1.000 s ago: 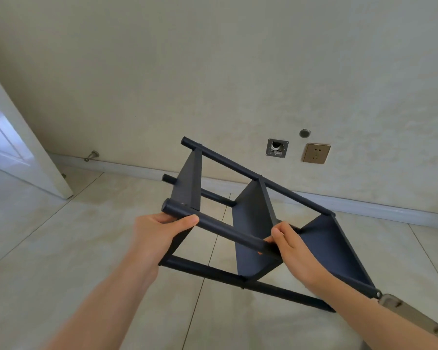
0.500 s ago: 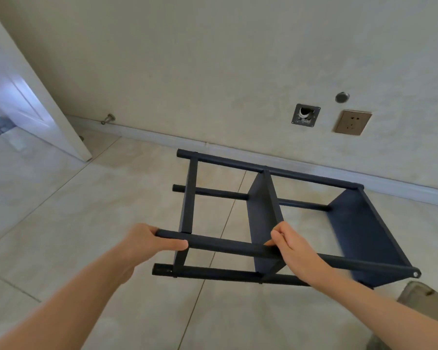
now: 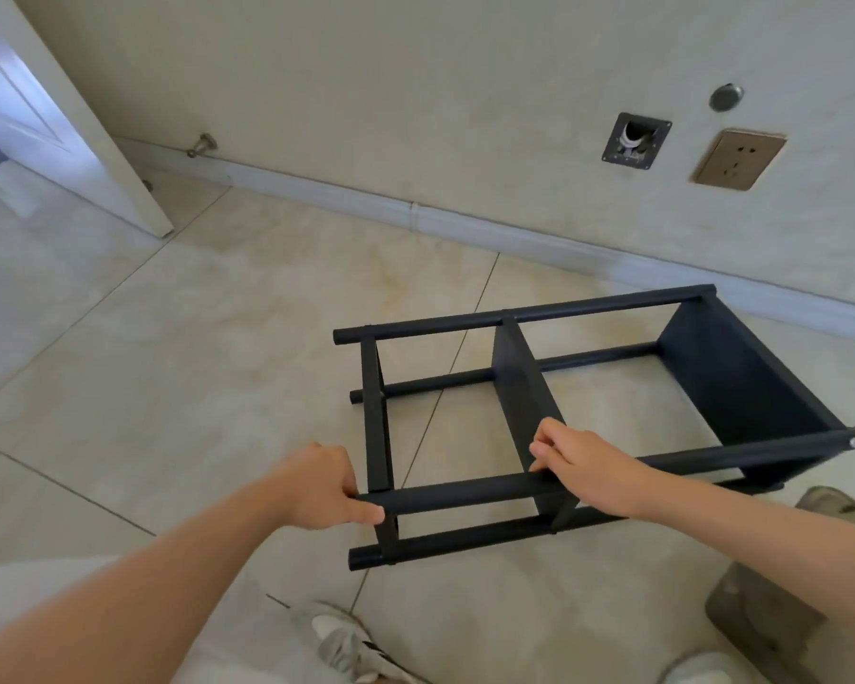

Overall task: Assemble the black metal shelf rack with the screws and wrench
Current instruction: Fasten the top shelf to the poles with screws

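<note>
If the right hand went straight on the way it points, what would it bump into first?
Probably the rack's middle panel. The right hand grips the near top bar right beside that panel and points left toward it.

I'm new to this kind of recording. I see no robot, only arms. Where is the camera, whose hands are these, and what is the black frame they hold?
There is no machine here. A person works with bare hands, and the single camera sits on their head, looking forward and down, so both arms enter from the bottom edge. The left hand and the right hand each close their grip round the nearest rod of a black metal shelf rack. The rack lies on its side, low over the tiled floor; whether it fully rests there is unclear. Behind it are a wall socket and a white door. The person's shoe shows below. No loose screws or wrench are in view.
</note>
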{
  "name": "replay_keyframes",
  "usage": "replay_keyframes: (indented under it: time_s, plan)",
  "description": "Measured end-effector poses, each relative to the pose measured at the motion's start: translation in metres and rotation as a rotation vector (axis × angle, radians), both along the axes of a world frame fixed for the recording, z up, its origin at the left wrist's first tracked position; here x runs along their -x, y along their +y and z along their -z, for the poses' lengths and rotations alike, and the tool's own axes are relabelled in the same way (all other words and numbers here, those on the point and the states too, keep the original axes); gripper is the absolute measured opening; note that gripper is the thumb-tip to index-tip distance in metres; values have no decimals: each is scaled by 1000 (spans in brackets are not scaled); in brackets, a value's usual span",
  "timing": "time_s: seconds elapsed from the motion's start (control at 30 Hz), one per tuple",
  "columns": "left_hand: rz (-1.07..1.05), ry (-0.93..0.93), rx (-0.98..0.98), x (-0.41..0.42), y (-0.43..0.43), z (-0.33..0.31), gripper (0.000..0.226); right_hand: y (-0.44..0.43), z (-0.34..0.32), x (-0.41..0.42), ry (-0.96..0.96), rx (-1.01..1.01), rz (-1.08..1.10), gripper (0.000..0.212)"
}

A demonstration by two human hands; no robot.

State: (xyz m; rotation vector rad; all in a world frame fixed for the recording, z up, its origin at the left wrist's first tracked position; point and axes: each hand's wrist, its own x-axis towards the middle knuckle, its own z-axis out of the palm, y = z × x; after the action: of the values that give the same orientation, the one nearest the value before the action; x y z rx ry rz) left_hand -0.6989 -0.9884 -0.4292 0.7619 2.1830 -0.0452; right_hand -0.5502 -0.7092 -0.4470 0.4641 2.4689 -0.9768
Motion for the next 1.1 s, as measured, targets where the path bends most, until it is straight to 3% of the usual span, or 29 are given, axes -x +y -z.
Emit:
replay_keyframes:
  time_s: [0.2, 0.57, 0.63, 0.9, 1.1]
  plan:
    - [25, 98, 52, -12, -3, 23, 59, -1, 10, -10, -78, -19, -75, 20]
    - [-9, 119, 18, -26, -6, 40, 43, -7, 18, -6, -138, -91, -94, 23]
    - [1, 147, 12, -29, -7, 44, 51, -10, 17, -2, -168, -109, -122, 24]
    - [-19, 312, -106, -36, -10, 61, 128, -26, 27, 9, -272, -273, -304, 29]
    - [218, 300, -10, -34, -14, 58, 110, -39, 22, 22, -211, -507, -459, 19]
